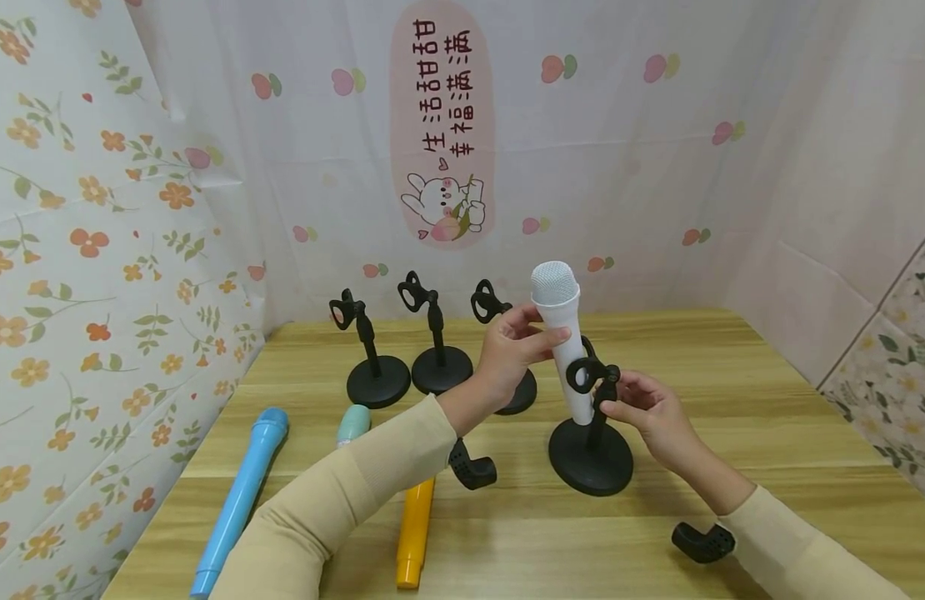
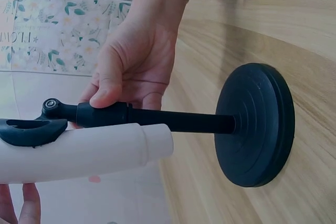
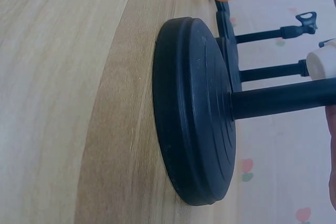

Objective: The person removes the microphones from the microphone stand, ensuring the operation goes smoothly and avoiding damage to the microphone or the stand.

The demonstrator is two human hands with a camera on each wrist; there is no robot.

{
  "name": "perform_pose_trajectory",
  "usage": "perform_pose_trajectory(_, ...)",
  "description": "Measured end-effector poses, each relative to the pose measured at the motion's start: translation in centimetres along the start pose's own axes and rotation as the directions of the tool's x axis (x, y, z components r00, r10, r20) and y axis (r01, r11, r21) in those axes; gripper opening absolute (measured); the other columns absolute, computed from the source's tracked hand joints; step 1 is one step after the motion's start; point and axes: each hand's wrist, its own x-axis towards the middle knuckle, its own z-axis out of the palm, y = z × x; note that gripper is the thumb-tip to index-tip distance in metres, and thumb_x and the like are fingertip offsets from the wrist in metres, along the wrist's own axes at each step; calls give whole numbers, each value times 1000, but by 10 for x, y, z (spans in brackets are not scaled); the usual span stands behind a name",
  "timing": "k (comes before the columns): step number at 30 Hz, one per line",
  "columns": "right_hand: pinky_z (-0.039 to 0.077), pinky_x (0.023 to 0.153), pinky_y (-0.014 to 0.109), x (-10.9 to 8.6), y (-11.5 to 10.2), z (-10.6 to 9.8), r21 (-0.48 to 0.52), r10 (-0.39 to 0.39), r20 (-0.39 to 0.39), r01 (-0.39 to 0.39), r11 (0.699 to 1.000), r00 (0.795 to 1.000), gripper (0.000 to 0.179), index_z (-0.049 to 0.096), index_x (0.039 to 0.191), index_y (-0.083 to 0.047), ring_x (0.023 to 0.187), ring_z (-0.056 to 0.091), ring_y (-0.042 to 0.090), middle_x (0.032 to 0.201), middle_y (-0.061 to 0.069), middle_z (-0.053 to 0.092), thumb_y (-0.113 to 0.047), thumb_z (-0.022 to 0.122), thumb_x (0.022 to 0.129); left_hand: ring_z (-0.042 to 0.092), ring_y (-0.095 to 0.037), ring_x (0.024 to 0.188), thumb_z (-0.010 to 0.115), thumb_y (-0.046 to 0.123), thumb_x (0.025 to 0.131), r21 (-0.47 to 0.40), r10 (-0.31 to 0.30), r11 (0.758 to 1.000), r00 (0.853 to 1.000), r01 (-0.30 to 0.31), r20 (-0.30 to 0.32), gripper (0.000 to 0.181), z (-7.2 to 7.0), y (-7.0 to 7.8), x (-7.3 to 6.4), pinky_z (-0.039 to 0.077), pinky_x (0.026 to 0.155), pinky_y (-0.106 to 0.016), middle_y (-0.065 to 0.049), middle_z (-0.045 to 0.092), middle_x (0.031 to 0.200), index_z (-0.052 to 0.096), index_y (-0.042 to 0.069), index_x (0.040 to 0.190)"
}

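Observation:
My left hand pinches a white microphone below its mesh head, holding it nearly upright, slightly tilted. The microphone overlaps the black clip of a desk stand in the head view; in the left wrist view that clip lies along the microphone's side. My right hand grips the stand's upper pole between thumb and fingers, as the left wrist view shows the hand there. The stand's round base rests on the table, and the microphone's tail end hangs beside the pole.
Behind and left, black stands with unfilled clips stand in a row, one base at the left and another beside it. A blue microphone, a mint one and an orange one lie on the wooden table.

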Motion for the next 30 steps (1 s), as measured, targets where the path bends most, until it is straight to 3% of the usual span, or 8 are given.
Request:
perform_pose_trajectory(4, 55, 77, 20, 2, 0, 1, 13, -5, 6, 5, 1000, 1000, 31, 69, 107, -19, 87, 63, 7, 96, -8, 70, 6, 66, 87, 63, -13, 89, 69, 1, 87, -7, -12, 1000, 1000, 12, -9, 33, -5, 1, 1, 57, 85, -41, -9, 67, 112, 61, -2, 119)
perform_pose_trajectory(11, 54, 79, 20, 2, 0, -1, 24, -19, 19, 19, 1000, 1000, 27, 69, 108, -16, 89, 64, 11, 98, -6, 72, 2, 68, 88, 65, -16, 94, 70, 5, 88, -24, -40, 999, 995, 38, -90, 32, -20, 6, 5, 57, 82, -43, -6, 67, 107, 62, 2, 118)
perform_pose_trajectory(21, 55, 79, 21, -1, -2, -1, 61, -14, 21, 12, 998, 1000, 29, 70, 109, -15, 89, 64, 11, 99, -5, 73, 4, 68, 87, 66, -19, 96, 71, 6, 87, -9, -82, 997, 994, 82, -71, 34, -23, 8, 4, 57, 82, -45, -12, 67, 113, 62, 2, 120)
perform_pose_trajectory(30, 55, 79, 22, -1, -4, -1, 72, -14, 17, 13, 997, 1000, 28, 70, 110, -13, 88, 64, 12, 99, -3, 74, 2, 70, 87, 66, -19, 95, 72, 7, 87, 2, -102, 995, 993, 103, -66, 35, -23, 4, 2, 58, 80, -45, -6, 67, 105, 64, 3, 120)
